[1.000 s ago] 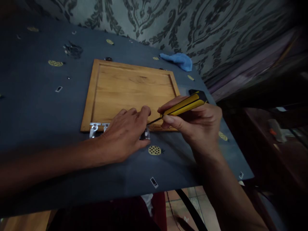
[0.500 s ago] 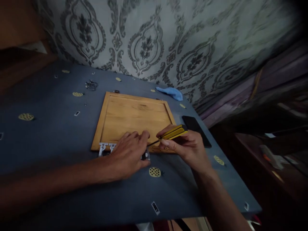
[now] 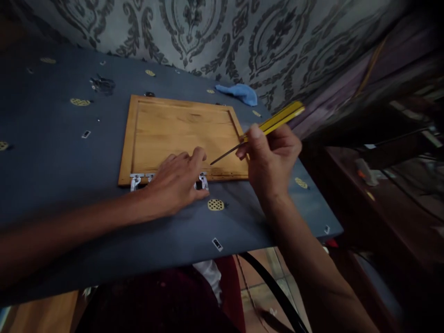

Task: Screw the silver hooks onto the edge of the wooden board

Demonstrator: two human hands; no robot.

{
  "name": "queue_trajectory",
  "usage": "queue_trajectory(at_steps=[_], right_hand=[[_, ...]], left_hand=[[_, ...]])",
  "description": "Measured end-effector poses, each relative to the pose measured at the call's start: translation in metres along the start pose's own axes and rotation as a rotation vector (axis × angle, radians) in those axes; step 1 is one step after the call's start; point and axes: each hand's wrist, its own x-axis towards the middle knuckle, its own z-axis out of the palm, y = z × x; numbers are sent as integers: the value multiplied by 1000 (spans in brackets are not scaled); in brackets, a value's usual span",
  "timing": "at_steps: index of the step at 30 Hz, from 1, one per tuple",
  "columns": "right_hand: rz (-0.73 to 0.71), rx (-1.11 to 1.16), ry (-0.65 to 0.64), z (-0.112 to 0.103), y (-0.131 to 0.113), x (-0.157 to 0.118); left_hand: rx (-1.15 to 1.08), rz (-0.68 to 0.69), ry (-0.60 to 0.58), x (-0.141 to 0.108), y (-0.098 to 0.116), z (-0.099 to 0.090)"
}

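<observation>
Over a wooden panel (image 3: 183, 134) lying flat between the near and far edges of a blue-covered table (image 3: 166, 245), our right hand (image 3: 275, 159) grips a yellow-handled screwdriver (image 3: 281, 119), thumb and fingers closed around the front of its handle. The tool's long axis slants: the handle rises toward the table's far right corner, while the shaft drops leftward toward the near edge. Its tip stands just beside a metal hinge (image 3: 203, 178) at the panel's near edge, a little to the hinge's right and beyond it; whether it touches wood we cannot tell. Our left hand (image 3: 176, 181) is the nearer of the two to that hinge, palm down across the panel's near edge, index finger beyond the hinge and thumb on its near side. Our palm hides the grip, so we cannot tell whether those fingers hold anything. A second hinge (image 3: 135, 181) sits by the panel's near left corner.
</observation>
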Motion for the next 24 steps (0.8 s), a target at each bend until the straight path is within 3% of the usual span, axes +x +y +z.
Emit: queue_trajectory(at_steps=[5,24], right_hand=[[106,8,-119,1,1,-6],[27,-138,-239,4,-7,-18]], left_hand=[[23,-17,31,-1,1,2],[-1,-13,15,0,0,2]])
